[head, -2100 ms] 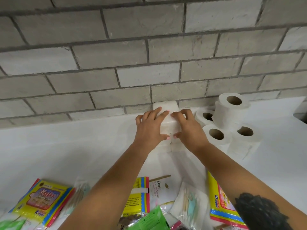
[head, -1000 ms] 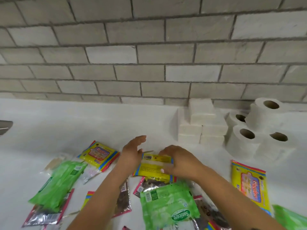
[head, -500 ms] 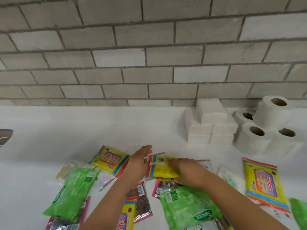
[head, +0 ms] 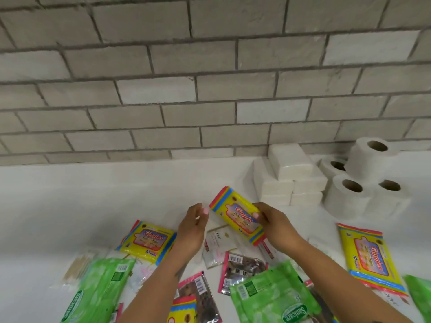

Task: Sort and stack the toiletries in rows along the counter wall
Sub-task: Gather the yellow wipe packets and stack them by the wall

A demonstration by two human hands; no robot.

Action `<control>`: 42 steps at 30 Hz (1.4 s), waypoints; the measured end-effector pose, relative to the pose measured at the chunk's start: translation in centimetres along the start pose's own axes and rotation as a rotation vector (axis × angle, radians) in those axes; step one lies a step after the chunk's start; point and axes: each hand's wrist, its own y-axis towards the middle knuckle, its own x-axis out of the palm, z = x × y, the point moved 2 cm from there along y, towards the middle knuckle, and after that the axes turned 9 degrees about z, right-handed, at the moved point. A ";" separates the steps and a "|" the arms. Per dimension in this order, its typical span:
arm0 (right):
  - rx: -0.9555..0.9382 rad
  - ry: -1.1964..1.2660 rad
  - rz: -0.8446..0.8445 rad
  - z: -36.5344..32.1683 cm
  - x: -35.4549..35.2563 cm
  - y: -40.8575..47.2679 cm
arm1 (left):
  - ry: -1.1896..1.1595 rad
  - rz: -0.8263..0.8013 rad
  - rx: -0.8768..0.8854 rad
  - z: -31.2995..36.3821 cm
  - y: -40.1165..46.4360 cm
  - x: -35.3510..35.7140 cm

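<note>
My right hand (head: 276,223) grips a yellow Giggles wipes pack (head: 238,214), lifted above the counter and tilted, its front facing me. My left hand (head: 193,226) hovers just left of the pack's upper end, fingers loosely curled, apparently not touching it. Two more yellow Giggles packs lie flat, one at the left (head: 149,242) and one at the right (head: 370,258). A stack of white tissue packs (head: 289,177) and several toilet rolls (head: 363,180) stand against the brick wall (head: 186,89).
Green Sanicare packs lie at the lower left (head: 98,292) and lower middle (head: 275,297). Dark foil sachets (head: 242,269), a white Dove sachet (head: 218,243) and a bag of cotton buds (head: 79,266) are scattered on the white counter (head: 93,194).
My right hand has lifted the yellow wipes pack off the pile and turned it face-up. Before that both hands left the white tissue stack and came down to the pile.
</note>
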 end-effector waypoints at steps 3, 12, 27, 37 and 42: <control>0.110 0.154 0.046 0.2 0.5 0.5 | -0.154 -0.078 -0.111 0.0 0.3 0.9; 0.225 0.111 0.094 1.1 1.7 1.3 | -0.365 -0.199 -0.256 0.8 2.7 4.0; -0.102 -0.753 -0.156 2.1 3.7 2.3 | 0.296 -0.053 -0.007 2.1 9.1 7.4; -0.044 -0.896 -0.167 1.1 4.6 3.8 | 0.754 -0.284 0.353 0.6 9.1 9.0; 0.001 -0.908 -0.184 0.7 4.5 4.6 | 0.733 -0.310 0.316 0.9 10.1 9.7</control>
